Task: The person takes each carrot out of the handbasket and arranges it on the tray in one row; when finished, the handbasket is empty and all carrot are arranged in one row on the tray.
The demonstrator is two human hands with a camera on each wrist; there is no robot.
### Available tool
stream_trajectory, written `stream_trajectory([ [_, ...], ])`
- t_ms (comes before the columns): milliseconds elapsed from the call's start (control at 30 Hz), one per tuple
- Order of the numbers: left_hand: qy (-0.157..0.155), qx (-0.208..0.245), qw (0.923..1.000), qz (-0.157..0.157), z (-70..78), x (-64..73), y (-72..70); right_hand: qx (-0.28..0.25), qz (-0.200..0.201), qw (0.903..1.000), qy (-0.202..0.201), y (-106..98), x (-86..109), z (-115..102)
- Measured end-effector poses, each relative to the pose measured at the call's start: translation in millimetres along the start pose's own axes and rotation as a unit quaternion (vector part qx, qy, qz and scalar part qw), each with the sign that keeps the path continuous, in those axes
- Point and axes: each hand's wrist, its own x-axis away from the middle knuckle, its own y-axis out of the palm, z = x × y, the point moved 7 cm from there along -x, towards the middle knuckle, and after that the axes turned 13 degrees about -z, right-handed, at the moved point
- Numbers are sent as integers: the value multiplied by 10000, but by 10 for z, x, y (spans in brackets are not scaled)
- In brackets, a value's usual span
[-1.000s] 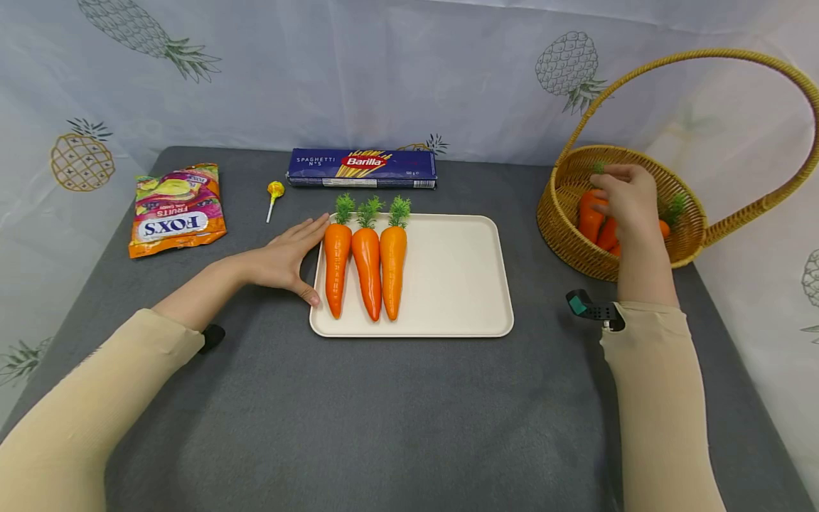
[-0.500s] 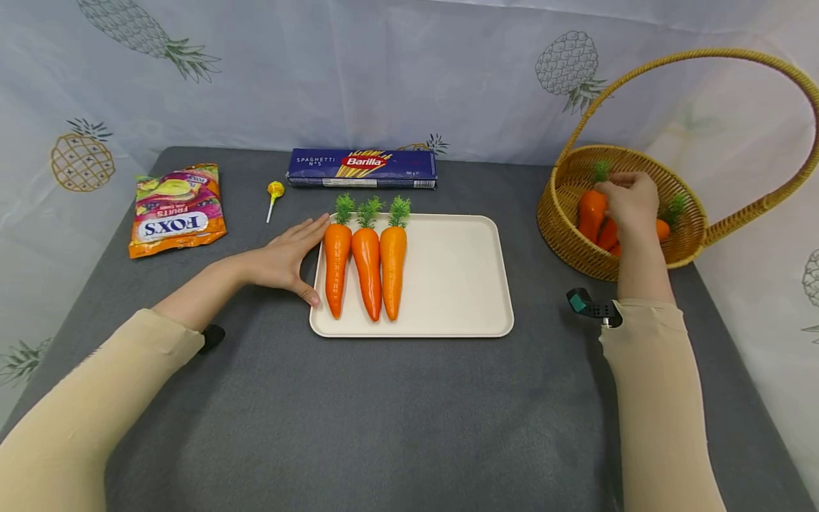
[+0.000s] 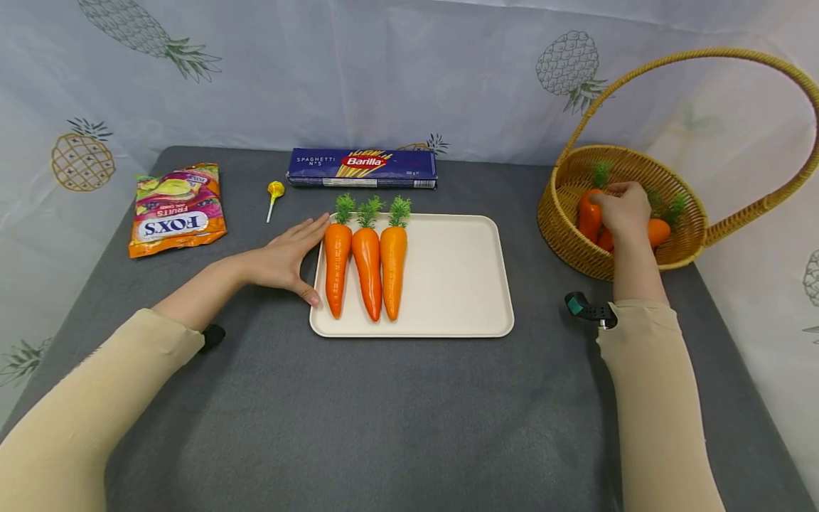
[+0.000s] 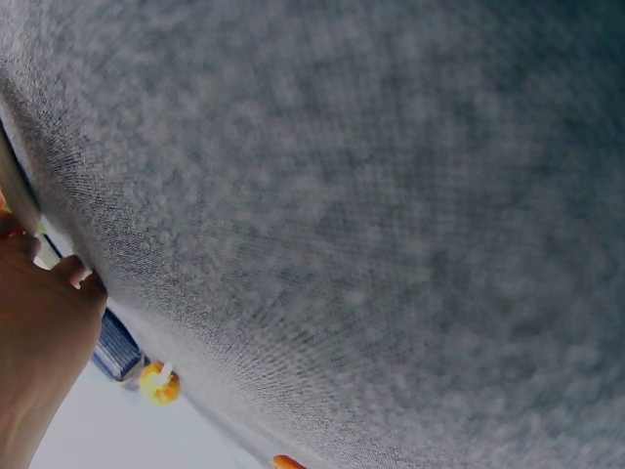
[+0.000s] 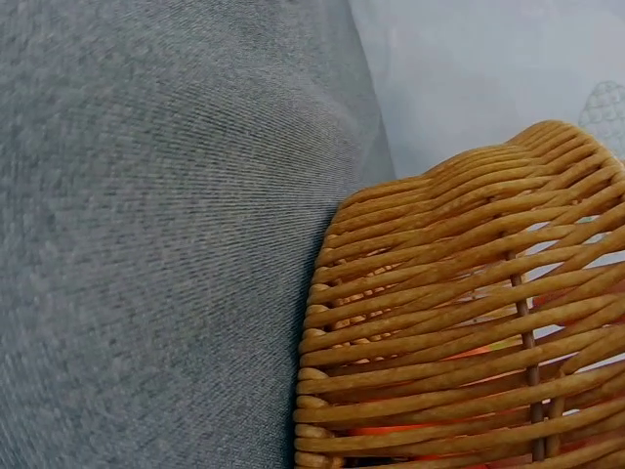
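My left hand (image 3: 281, 259) rests with spread fingers against the left edge of a cream tray (image 3: 461, 284). Side by side on that tray lie a left carrot (image 3: 337, 267), a middle carrot (image 3: 367, 270) and a right carrot (image 3: 393, 270), green tops toward the back. My right hand (image 3: 623, 212) reaches into a wicker basket (image 3: 563, 245) at the far right. Its bent fingers are beside an orange carrot (image 3: 589, 213); whether they grip it is hidden. Another carrot (image 3: 657, 232) shows to the right of that hand. The right wrist view shows mainly the basket's woven side (image 5: 469, 293).
Behind the tray lies a blue spaghetti box (image 3: 361, 168). A yellow lollipop (image 3: 275, 190) and a candy bag (image 3: 177, 211) lie to the left. The basket's tall handle (image 3: 704, 55) arches above the right hand. A pineapple-print cloth (image 3: 486, 85) hangs behind the grey table (image 3: 409, 419).
My right hand has shifted slightly left and lower in the basket, uncovering more of the right-side carrot and another green top. The left hand and tray have stayed in place.
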Motion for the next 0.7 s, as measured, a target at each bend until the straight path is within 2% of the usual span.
stream_trajectory([
  [267, -30, -25, 10000, 6, -2, -1, -8, 565, -250, 9980, -100, 66, -19, -27],
  [400, -25, -15, 10000, 8, 0, 2, -9, 693, -449, 9965, -128, 108, -14, -35],
  [700, -57, 18, 10000, -7, -21, -11, 0, 1016, -625, 9927, -167, 146, -11, -56],
])
